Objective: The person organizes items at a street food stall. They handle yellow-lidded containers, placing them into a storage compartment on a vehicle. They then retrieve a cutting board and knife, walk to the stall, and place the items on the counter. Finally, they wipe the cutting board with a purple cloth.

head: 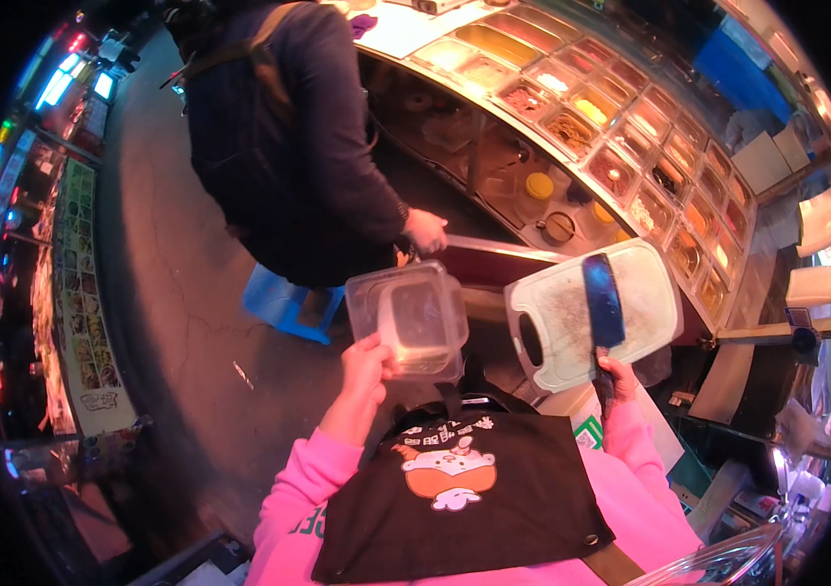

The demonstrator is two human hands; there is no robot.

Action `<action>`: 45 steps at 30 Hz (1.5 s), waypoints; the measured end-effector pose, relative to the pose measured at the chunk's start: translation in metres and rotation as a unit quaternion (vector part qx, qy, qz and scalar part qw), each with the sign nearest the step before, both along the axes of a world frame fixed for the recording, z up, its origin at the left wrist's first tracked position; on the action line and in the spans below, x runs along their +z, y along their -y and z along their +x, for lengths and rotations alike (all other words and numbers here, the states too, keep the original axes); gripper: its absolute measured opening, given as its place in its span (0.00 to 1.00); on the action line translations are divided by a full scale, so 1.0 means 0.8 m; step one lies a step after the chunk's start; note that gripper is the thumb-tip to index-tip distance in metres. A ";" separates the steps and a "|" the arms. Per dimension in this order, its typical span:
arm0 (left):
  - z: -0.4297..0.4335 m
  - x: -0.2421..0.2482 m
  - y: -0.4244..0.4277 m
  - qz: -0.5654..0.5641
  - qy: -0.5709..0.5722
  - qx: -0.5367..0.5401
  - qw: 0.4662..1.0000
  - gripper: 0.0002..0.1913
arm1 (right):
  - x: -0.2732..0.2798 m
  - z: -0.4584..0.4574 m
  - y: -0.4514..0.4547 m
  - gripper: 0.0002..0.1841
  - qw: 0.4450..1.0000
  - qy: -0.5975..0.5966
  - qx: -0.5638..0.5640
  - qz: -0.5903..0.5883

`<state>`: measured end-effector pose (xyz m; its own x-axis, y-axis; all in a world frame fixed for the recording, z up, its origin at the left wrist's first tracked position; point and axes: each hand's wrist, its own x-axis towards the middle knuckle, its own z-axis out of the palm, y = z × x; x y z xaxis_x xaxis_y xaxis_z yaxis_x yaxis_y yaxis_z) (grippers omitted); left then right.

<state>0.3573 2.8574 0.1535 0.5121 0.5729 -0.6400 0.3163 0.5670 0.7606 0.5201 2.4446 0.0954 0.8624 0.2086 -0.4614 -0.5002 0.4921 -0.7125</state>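
Observation:
My left hand [368,370] grips the near left edge of a clear plastic container [415,322] with rounded corners. A second clear rim shows at its right side; I cannot tell whether two are stacked. My right hand [617,382] is closed round the dark handle of a wide-bladed knife [604,300]. The blade looks blue in this light and points away from me, over a white plastic cutting board [650,293]. Scuffs darken the middle of that board, and a slot handle is cut in its left end. What carries the board is hidden.
A person in dark clothes [284,146] stands ahead, a hand [426,231] by the counter edge. Behind them is a blue plastic stool [291,304]. Metal food trays [569,130] fill the counter at right; yellow-lidded jars [538,186] sit below. A menu board [82,293] stands left.

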 end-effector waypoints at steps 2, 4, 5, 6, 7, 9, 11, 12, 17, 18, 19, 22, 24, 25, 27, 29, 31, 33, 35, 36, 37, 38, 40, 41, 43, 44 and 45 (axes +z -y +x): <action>-0.054 0.000 -0.015 0.001 -0.007 0.039 0.999 0.13 | 0.014 -0.007 -0.043 0.20 0.998 -0.002 0.058 -0.016; -0.117 -0.004 -0.032 0.005 -0.029 0.102 0.994 0.11 | 0.030 -0.019 -0.090 0.35 0.992 0.016 0.124 -0.023; -0.139 -0.009 -0.037 0.005 -0.029 0.114 0.993 0.11 | 0.037 -0.027 -0.115 0.35 0.990 0.013 0.139 -0.033; -0.175 -0.015 -0.049 0.006 -0.031 0.130 0.991 0.11 | 0.042 -0.037 -0.141 0.32 0.985 0.023 0.172 -0.005; -0.212 -0.019 -0.060 0.008 -0.034 0.154 0.987 0.11 | 0.043 -0.049 -0.168 0.31 0.982 0.014 0.186 -0.042; -0.287 -0.030 -0.075 0.024 -0.030 0.211 0.977 0.12 | 0.042 -0.081 -0.224 0.28 0.966 0.051 0.248 -0.044; -0.369 -0.038 -0.094 0.032 -0.050 0.249 0.967 0.14 | 0.041 -0.125 -0.280 0.23 0.949 0.070 0.305 -0.038; -0.424 -0.034 -0.082 0.006 -0.065 0.281 0.957 0.21 | 0.043 -0.151 -0.309 0.23 0.941 0.021 0.329 -0.083; -0.606 -0.041 -0.106 0.009 -0.061 0.424 0.903 0.14 | 0.056 -0.280 -0.463 0.24 0.896 -0.033 0.442 -0.015; -0.640 -0.043 -0.111 0.016 -0.062 0.441 0.895 0.13 | 0.052 -0.303 -0.490 0.25 0.879 -0.032 0.467 -0.093; -0.677 -0.034 -0.089 -0.022 -0.118 0.447 0.886 0.12 | 0.047 -0.325 -0.515 0.25 0.854 -0.062 0.481 -0.189; -0.761 -0.044 -0.103 -0.007 -0.086 0.524 0.847 0.12 | 0.021 -0.393 -0.606 0.26 0.809 -0.012 0.570 -0.140; -0.798 -0.051 -0.110 -0.017 -0.075 0.580 0.811 0.13 | 0.009 -0.440 -0.668 0.26 0.776 0.002 0.625 -0.085; -0.812 -0.058 -0.115 -0.022 -0.079 0.617 0.783 0.14 | 0.007 -0.462 -0.699 0.26 0.768 0.005 0.639 -0.039; -0.845 -0.062 -0.110 -0.058 -0.117 0.697 0.705 0.18 | 0.007 -0.502 -0.761 0.25 0.738 -0.027 0.673 -0.040; -0.876 -0.074 -0.119 -0.041 -0.112 0.708 0.696 0.19 | 0.008 -0.540 -0.827 0.25 0.696 -0.048 0.716 -0.025; -0.907 -0.082 -0.126 -0.035 -0.110 0.732 0.672 0.20 | 0.009 -0.582 -0.891 0.24 0.654 -0.032 0.755 -0.038; -0.947 -0.071 -0.124 -0.021 -0.156 0.757 0.635 0.20 | 0.010 -0.631 -0.947 0.24 0.590 -0.077 0.803 0.008; -0.971 -0.071 -0.138 -0.055 -0.104 0.781 0.613 0.20 | 0.009 -0.682 -1.007 0.24 0.590 -0.053 0.806 -0.017; -0.982 -0.068 -0.145 -0.076 -0.101 0.793 0.596 0.20 | 0.010 -0.709 -1.039 0.24 0.576 -0.047 0.816 -0.006; -0.994 -0.061 -0.152 -0.092 -0.090 0.806 0.577 0.21 | 0.011 -0.736 -1.073 0.24 0.563 -0.043 0.825 -0.012; -1.005 -0.057 -0.164 -0.110 -0.073 0.818 0.560 0.21 | 0.012 -0.763 -1.107 0.25 0.553 -0.045 0.832 0.016; -1.039 -0.053 -0.207 -0.112 -0.073 0.829 0.542 0.20 | 0.013 -0.818 -1.172 0.26 0.518 -0.060 0.853 0.024; -1.052 -0.052 -0.226 -0.130 -0.062 0.849 0.509 0.21 | 0.012 -0.844 -1.202 0.27 0.502 -0.067 0.862 0.018; -1.076 -0.048 -0.257 -0.119 -0.046 0.875 0.467 0.21 | 0.006 -0.896 -1.254 0.26 0.490 -0.068 0.869 0.009; -1.089 -0.049 -0.273 -0.102 -0.029 0.886 0.451 0.21 | 0.001 -0.921 -1.278 0.24 0.483 -0.055 0.874 0.004; -1.103 -0.052 -0.289 -0.091 -0.029 0.896 0.434 0.22 | -0.005 -0.946 -1.303 0.22 0.462 -0.049 0.885 0.020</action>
<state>-0.5253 3.0889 0.1122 -0.6714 -0.0452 -0.7398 -0.7402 -0.0088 0.6723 -0.2370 3.4867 0.0912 -0.7005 0.5578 -0.4452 -0.1736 -0.7382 -0.6519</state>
